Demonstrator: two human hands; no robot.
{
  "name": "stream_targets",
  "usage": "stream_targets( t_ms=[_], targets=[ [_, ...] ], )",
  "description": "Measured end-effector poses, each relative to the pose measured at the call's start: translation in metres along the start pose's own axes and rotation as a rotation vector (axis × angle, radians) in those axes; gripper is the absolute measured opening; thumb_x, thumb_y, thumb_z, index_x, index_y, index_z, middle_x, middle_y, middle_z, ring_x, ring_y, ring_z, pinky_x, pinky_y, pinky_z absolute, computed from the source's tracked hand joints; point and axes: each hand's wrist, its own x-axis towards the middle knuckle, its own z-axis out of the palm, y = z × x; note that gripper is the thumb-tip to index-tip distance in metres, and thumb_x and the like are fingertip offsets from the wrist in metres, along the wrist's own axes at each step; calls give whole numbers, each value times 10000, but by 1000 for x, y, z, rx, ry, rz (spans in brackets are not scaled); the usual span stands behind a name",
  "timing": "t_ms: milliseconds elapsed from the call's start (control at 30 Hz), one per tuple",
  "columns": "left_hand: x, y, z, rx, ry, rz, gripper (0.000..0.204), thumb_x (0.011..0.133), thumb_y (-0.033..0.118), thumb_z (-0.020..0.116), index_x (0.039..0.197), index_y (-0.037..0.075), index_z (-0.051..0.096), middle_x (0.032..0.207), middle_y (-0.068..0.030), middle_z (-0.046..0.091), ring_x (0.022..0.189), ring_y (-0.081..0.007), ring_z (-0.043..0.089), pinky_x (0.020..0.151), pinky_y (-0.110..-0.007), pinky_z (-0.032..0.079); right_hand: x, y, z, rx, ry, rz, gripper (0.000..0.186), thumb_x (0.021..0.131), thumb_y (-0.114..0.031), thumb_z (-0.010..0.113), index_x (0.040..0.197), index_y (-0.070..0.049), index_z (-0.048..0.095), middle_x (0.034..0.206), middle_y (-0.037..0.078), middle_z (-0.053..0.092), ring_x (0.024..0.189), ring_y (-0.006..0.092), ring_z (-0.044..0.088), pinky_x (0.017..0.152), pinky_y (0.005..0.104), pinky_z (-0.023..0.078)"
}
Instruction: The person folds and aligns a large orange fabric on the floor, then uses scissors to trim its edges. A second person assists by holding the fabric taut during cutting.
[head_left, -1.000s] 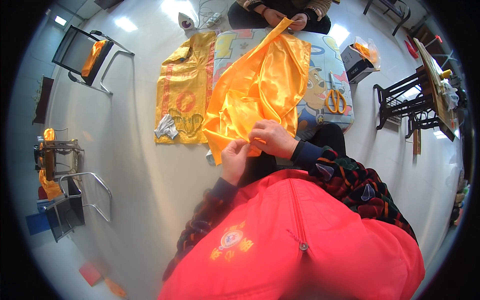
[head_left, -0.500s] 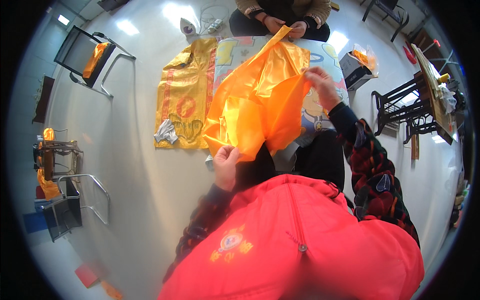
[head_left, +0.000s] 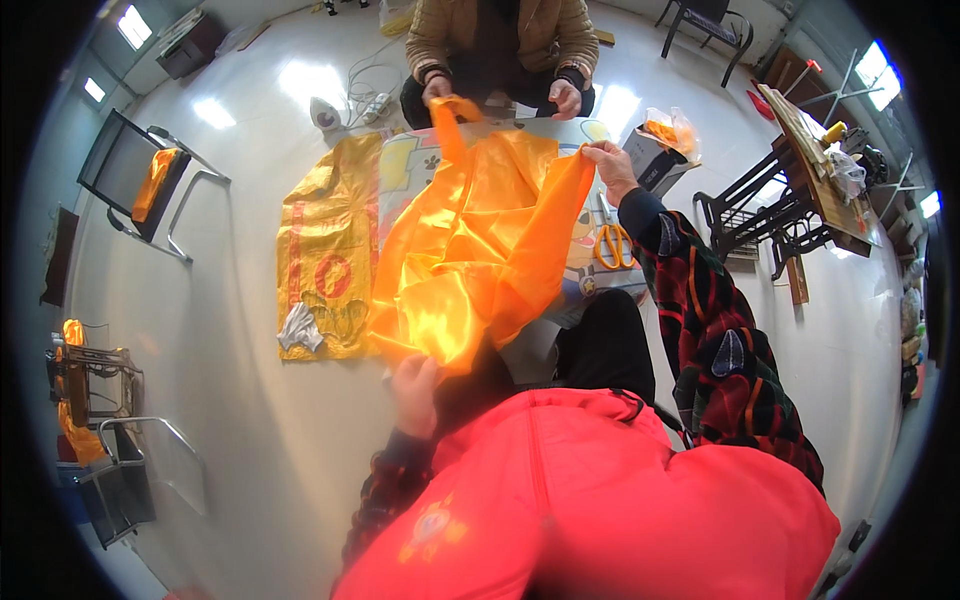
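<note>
A shiny orange satin cloth point(head_left: 470, 250) is stretched between my hands above a low table with a cartoon-print cover point(head_left: 400, 195). My left hand point(head_left: 415, 392), slightly blurred, pinches its near left corner. Farther off, my right hand point(head_left: 612, 168) grips its right edge. Across the table, a co-worker's one hand point(head_left: 438, 88) holds a narrow end of the cloth; their other hand point(head_left: 565, 98) is off it, fingers curled. Orange-handled scissors point(head_left: 612, 245) lie on the table just below my right hand.
A golden printed bag point(head_left: 325, 245) lies flat left of the table, with a grey-white crumpled glove or rag point(head_left: 300, 328) on it. An iron point(head_left: 325, 115) and a cable stand behind. Chairs point(head_left: 150, 185) are at left; a sewing-machine table point(head_left: 800, 185) and a box point(head_left: 655, 160) at right.
The view has tilted up and shifted right. The co-worker's one hand has come away from the cloth. The cloth is spread wider, and the scissors have come into sight.
</note>
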Motion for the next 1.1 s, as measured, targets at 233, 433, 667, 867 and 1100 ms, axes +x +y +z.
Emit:
stream_targets(
  t_ms=[233, 433, 667, 867, 1100],
  targets=[
    [1, -3, -3, -8, -18, -15, 47, 922, 41, 595, 961, 43, 568, 896, -29, 608, 800, -120, 620, 774, -255, 542, 1, -1, -1, 1, 71, 24, 154, 796, -180, 714, 904, -85, 658, 879, 0, 613, 916, 115, 537, 844, 262, 385],
    [-1, 0, -1, -3, -22, -25, 54, 924, 37, 589, 974, 43, 568, 917, -31, 608, 820, -120, 620, 785, -253, 539, 2, 4, -2, -72, 199, 75, 162, 774, -194, 715, 887, -90, 663, 838, 9, 603, 812, 120, 544, 706, 274, 404],
    [-3, 3, 2, -16, -21, -22, 55, 927, 38, 585, 978, 45, 569, 936, -31, 608, 827, -119, 618, 792, -259, 540, 9, 11, -2, 12, 235, 130, 120, 823, -101, 646, 909, -25, 610, 824, 57, 622, 792, 172, 608, 726, 269, 505],
    [0, 1, 0, 10, -39, -26, 42, 929, 41, 585, 966, 49, 569, 909, -29, 614, 819, -121, 622, 792, -263, 542, 5, 3, -8, -28, 237, -3, 100, 828, -135, 645, 886, -59, 615, 818, 58, 626, 694, 150, 627, 621, 266, 518],
    [-1, -1, 0, -17, -26, -12, 43, 926, 51, 596, 962, 47, 573, 895, -27, 615, 808, -120, 623, 793, -263, 542, 11, 10, -28, -82, 152, -43, 103, 871, -114, 646, 947, -62, 599, 859, 18, 605, 783, 102, 560, 725, 223, 461]
  ],
)
